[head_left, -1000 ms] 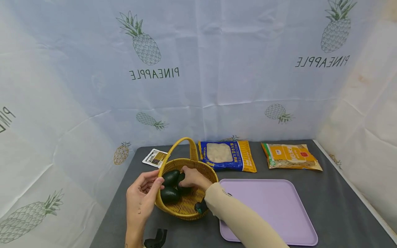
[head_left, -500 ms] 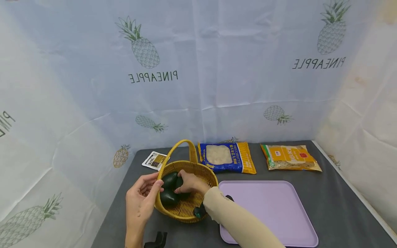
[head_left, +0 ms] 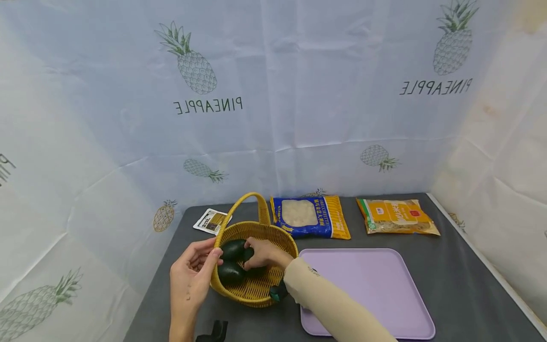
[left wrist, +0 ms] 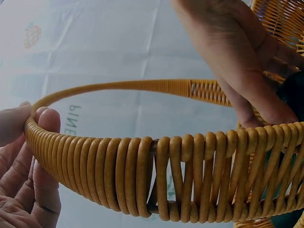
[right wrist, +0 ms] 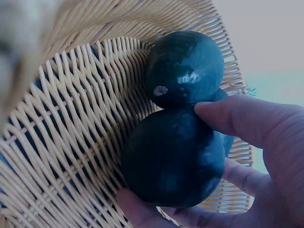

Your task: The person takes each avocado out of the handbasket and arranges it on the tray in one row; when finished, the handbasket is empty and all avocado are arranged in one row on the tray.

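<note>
A yellow woven basket point(head_left: 256, 300) with an arched handle point(left wrist: 109, 166) stands on the table. My left hand point(head_left: 192, 278) pinches the left side of that handle between thumb and fingers. Inside lie several glossy dark green avocados, bunched at the left; one avocado point(head_left: 231, 273) sits nearest the left rim, with another avocado point(head_left: 233, 250) behind it. My right hand point(head_left: 266, 254) reaches in from the right and grips an avocado point(right wrist: 173, 161), thumb on one side and fingers curled round the other. In the right wrist view, a second avocado point(right wrist: 185, 69) touches the gripped one.
A lilac tray point(head_left: 367, 285) lies right of the basket, under my right forearm. Behind are a blue and yellow pasta bag point(head_left: 309, 217), an orange food bag point(head_left: 397, 217) and a small white packet point(head_left: 211, 221). A printed cloth point(head_left: 273, 95) hangs behind the table.
My right hand has settled lower among the avocados, its thumb and fingers closing round one. My left hand keeps its hold on the handle. The head view has shifted slightly.
</note>
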Tool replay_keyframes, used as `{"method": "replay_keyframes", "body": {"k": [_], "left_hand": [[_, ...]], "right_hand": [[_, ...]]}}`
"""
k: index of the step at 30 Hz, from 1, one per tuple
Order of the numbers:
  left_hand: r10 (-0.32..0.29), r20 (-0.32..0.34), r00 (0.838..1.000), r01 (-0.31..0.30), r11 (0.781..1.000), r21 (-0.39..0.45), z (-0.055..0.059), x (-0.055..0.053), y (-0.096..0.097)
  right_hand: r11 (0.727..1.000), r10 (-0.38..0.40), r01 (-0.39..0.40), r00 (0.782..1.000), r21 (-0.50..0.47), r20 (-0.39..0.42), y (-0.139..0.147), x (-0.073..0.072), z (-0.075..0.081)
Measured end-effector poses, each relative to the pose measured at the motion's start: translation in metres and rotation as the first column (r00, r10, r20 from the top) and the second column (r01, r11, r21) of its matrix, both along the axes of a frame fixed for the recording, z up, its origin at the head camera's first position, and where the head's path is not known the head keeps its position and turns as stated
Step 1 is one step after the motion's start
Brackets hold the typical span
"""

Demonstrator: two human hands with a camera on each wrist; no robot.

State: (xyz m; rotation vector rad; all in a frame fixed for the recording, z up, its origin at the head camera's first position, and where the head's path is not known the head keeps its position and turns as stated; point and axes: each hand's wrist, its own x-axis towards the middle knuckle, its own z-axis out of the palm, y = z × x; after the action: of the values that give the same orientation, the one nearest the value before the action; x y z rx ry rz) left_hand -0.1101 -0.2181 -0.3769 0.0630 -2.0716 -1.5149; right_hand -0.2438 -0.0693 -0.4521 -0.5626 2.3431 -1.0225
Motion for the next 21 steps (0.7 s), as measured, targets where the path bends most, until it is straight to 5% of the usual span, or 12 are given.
{"method": "replay_keyframes", "body": {"k": [21], "left_hand": [[-0.005, -0.014, 1.0, 0.005, 1.0, 0.01, -0.001, -0.002, 0.0]], "right_hand": [[0.996, 0.025, -0.025, 1.0, -0.08, -0.004, 0.028, -0.005, 0.019]]}}
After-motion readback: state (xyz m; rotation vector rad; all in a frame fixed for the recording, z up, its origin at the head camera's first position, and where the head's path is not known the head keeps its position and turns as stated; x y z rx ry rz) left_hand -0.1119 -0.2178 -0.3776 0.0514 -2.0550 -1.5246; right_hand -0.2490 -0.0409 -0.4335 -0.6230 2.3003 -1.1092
